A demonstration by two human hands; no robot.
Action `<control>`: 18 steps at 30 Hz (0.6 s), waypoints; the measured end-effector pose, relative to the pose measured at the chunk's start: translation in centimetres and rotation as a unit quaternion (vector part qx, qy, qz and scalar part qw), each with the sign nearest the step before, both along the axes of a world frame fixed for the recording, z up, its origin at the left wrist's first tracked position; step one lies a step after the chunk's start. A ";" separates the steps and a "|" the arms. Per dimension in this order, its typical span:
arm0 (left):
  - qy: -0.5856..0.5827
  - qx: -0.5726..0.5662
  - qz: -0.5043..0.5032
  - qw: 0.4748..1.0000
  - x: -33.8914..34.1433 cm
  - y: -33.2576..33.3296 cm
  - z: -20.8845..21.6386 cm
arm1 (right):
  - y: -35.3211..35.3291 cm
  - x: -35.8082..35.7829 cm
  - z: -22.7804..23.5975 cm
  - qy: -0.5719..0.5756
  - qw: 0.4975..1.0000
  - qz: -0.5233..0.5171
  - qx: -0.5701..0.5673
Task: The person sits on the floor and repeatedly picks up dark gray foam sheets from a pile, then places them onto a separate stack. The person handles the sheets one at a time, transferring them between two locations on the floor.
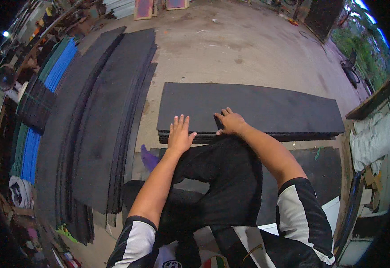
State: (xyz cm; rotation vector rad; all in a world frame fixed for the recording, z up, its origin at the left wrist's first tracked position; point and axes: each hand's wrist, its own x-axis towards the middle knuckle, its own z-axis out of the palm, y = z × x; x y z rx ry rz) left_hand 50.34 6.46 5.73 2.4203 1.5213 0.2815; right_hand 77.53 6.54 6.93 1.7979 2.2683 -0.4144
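A low stack of long dark grey sheets (266, 106) lies crosswise on the floor just beyond my knees. On its top sheet, near the left end, my left hand (180, 135) rests with the fingers spread and pointing away from me. My right hand (231, 122) lies on the same sheet by the front edge, to the right of the left one. Its fingers are apart and bent a little, with the thumb toward the near edge. Neither hand holds anything. Layered edges of several sheets show along the near side of the stack.
Taller stacks of long dark sheets (110, 111) run lengthwise at my left, with blue sheets (61, 64) past them. Another dark sheet (322, 172) lies at the near right. White sacks (373, 140) stand at the right edge. Bare concrete floor (230, 53) spreads beyond the stack.
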 end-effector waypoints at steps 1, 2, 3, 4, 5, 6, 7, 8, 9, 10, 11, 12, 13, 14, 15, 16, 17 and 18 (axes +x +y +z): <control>0.028 -0.008 -0.016 0.999 1.0 0.3 -0.5 | -0.5 0.9 0.0 -0.012 1.000 -0.018 -0.009; 0.033 -0.016 -0.027 0.999 1.8 0.4 -1.1 | -1.0 1.6 0.0 -0.020 0.999 -0.025 -0.019; 0.038 -0.022 -0.039 0.998 2.7 0.5 -1.5 | -1.5 2.1 0.3 -0.028 0.999 -0.032 -0.027; 0.044 -0.029 -0.051 0.997 3.5 0.7 -1.9 | -1.8 2.5 0.3 -0.035 0.998 -0.040 -0.036; 0.048 -0.028 -0.056 0.997 4.2 0.8 -2.3 | -1.7 2.8 -0.7 -0.032 0.999 -0.028 -0.017; 0.051 -0.027 -0.065 0.996 5.3 1.0 -2.5 | -1.6 3.5 -2.1 -0.031 0.999 -0.022 0.001; 0.054 -0.025 -0.074 0.995 6.3 1.1 -2.6 | -1.5 4.0 -2.8 -0.030 0.999 -0.014 0.019; 0.067 -0.031 -0.083 0.994 7.0 1.1 -2.6 | -1.4 4.4 -3.5 -0.024 1.000 0.002 0.017; 0.080 -0.037 -0.093 0.992 7.7 1.1 -2.3 | -1.2 4.8 -3.8 -0.017 1.000 0.017 0.016; 0.088 -0.040 -0.102 0.990 8.2 1.2 -2.2 | -1.0 4.8 -3.3 -0.015 0.999 0.033 0.016; 0.094 -0.038 -0.106 0.989 8.5 1.2 -2.0 | -0.9 5.1 -2.7 -0.016 0.998 0.058 0.007; 0.101 -0.037 -0.112 0.988 8.7 1.3 -2.0 | -0.8 5.3 -2.1 -0.007 0.997 0.072 0.001; 0.106 -0.033 -0.119 0.987 9.1 1.5 -1.8 | -0.8 5.6 -1.6 0.001 0.997 0.083 -0.003; 0.099 -0.037 -0.123 0.987 9.5 1.7 -1.6 | -0.8 5.9 -1.1 0.010 0.995 0.095 -0.008; 0.092 -0.039 -0.127 0.987 9.9 1.9 -1.2 | -0.7 6.1 -0.7 0.019 0.995 0.099 0.003; 0.084 -0.042 -0.133 0.987 10.3 2.1 -0.7 | -1.0 6.4 -0.4 0.027 0.995 0.100 0.013; 0.100 -0.017 -0.135 0.986 10.6 2.1 -0.2 | -1.2 6.6 -0.2 0.035 0.994 0.102 0.022; 0.115 0.013 -0.139 0.984 10.7 2.4 0.2 | -1.3 6.4 0.1 0.040 0.994 0.090 0.042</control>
